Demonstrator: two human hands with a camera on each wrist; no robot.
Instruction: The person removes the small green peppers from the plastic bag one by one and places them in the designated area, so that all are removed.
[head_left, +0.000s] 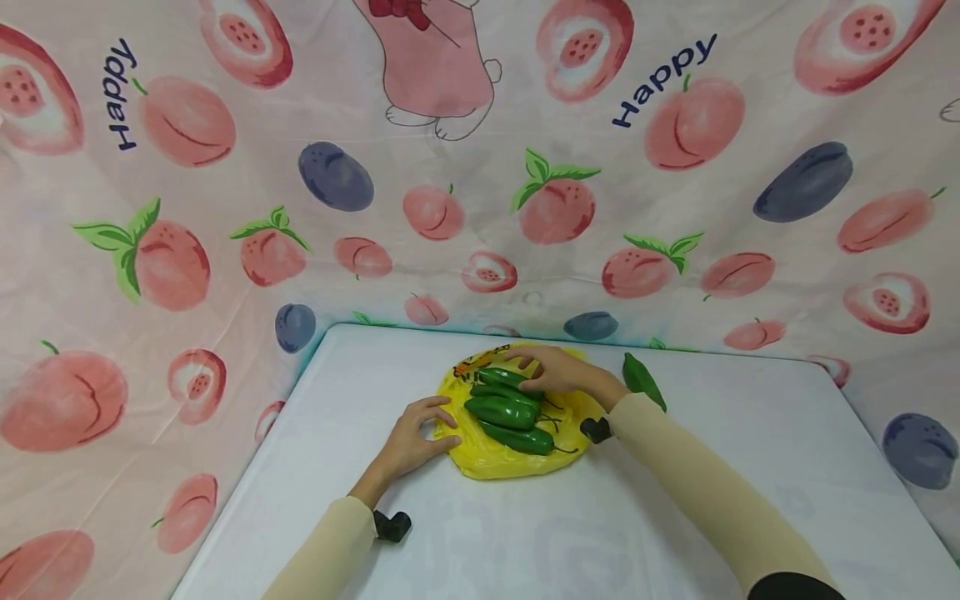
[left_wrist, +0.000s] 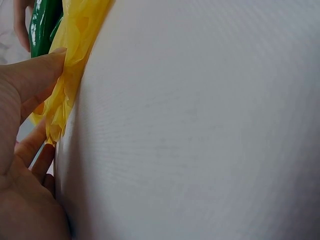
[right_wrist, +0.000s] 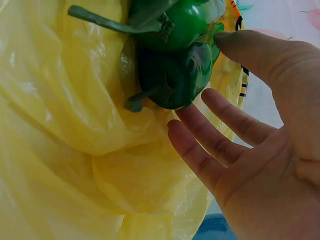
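Several glossy green peppers (head_left: 504,410) with thin stems lie side by side on a crumpled yellow plastic bag (head_left: 487,465), which is spread on the white table. At the bag's left edge is my left hand (head_left: 414,437), thumb and fingers spread apart; in the left wrist view the thumb touches the yellow film. My right hand (head_left: 557,369) reaches over the bag's far side. The right wrist view shows its thumb beside a pepper (right_wrist: 172,75) and its nearly straight fingers (right_wrist: 207,132) close under that pepper's stem end.
A slim, pointed green thing (head_left: 643,381) lies on the white table (head_left: 420,550) right of the bag, near my right forearm. Behind the table hangs a pink cloth (head_left: 465,167) printed with fruit. Dark wrist pieces (head_left: 393,527) sit by the cuffs.
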